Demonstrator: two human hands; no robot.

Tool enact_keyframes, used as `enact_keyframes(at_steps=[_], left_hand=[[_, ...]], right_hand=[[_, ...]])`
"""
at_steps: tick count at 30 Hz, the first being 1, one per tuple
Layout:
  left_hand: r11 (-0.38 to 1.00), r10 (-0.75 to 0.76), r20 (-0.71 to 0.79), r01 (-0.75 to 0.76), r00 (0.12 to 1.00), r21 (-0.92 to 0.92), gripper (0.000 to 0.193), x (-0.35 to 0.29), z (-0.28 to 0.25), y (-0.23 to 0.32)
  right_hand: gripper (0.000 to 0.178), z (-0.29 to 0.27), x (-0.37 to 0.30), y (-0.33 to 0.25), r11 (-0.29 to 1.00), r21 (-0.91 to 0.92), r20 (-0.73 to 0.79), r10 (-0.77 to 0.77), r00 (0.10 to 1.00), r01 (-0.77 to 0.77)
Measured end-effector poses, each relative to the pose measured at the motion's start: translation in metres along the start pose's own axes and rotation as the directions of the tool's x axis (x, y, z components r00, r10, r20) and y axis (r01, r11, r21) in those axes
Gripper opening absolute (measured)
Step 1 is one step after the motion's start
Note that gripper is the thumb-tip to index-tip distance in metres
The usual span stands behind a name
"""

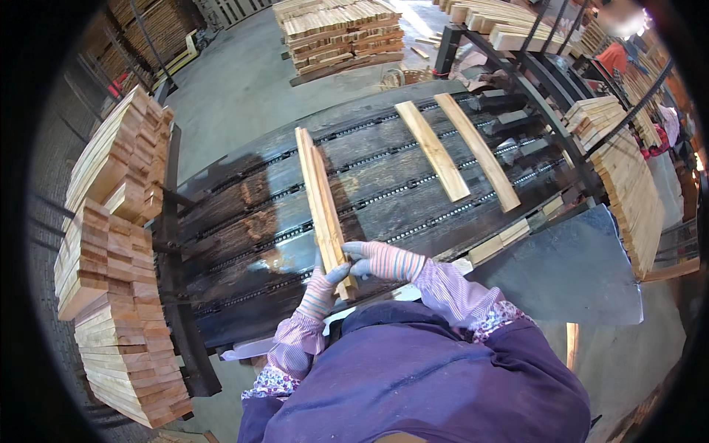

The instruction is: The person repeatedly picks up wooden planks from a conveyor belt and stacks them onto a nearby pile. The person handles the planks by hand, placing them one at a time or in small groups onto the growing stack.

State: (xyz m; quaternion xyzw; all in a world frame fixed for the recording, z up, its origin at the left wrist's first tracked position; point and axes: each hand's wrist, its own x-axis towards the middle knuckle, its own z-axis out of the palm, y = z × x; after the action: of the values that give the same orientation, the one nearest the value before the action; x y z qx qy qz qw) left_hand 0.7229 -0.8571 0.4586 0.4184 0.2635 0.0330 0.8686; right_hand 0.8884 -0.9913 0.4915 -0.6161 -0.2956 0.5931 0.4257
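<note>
Before me a few narrow wooden boards (319, 196) lie together lengthwise over the dark table, their near ends close to my body. My left hand (322, 286), in a striped work glove, is closed around the near end from the left. On the right side of that same end, my right hand (380, 260), gloved alike, grips with its fingers bent over the wood. The fingertips are partly hidden by the boards. Two single boards, a left one (433, 150) and a right one (478, 150), lie apart on the table farther right.
The table (236, 196) has several chain tracks running across it. Wooden boards are stacked high at the left (122, 295), at the right (620, 184) and on the floor beyond (340, 33). A grey metal sheet (561, 273) juts out at near right. A person (613, 59) in orange stands far right.
</note>
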Motion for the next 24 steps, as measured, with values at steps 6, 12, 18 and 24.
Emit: enact_keyframes(at_steps=[6, 12, 18, 24], left_hand=[[0.996, 0.004, 0.027, -0.001, 1.000, -0.088, 0.078, -0.017, 0.035, 0.001], [0.994, 0.039, -0.034, -0.043, 0.999, -0.102, 0.083, -0.024, 0.066, -0.013], [0.994, 0.013, -0.017, -0.015, 1.000, -0.105, 0.084, -0.009, 0.082, -0.022], [0.999, 0.023, 0.041, -0.021, 0.999, -0.047, 0.086, 0.019, 0.117, -0.031]], right_hand=[[0.083, -0.161, -0.008, 0.032, 0.633, -0.544, -0.754, -0.081, 0.652, -0.551], [0.088, -0.218, -0.030, 0.077, 0.766, -0.378, -0.816, -0.010, 0.578, -0.520], [0.065, -0.240, -0.107, 0.086, 0.979, 0.051, -0.731, -0.097, 0.676, 0.195], [0.092, -0.236, -0.177, 0.117, 0.488, -0.426, -0.850, 0.070, 0.522, -0.761]])
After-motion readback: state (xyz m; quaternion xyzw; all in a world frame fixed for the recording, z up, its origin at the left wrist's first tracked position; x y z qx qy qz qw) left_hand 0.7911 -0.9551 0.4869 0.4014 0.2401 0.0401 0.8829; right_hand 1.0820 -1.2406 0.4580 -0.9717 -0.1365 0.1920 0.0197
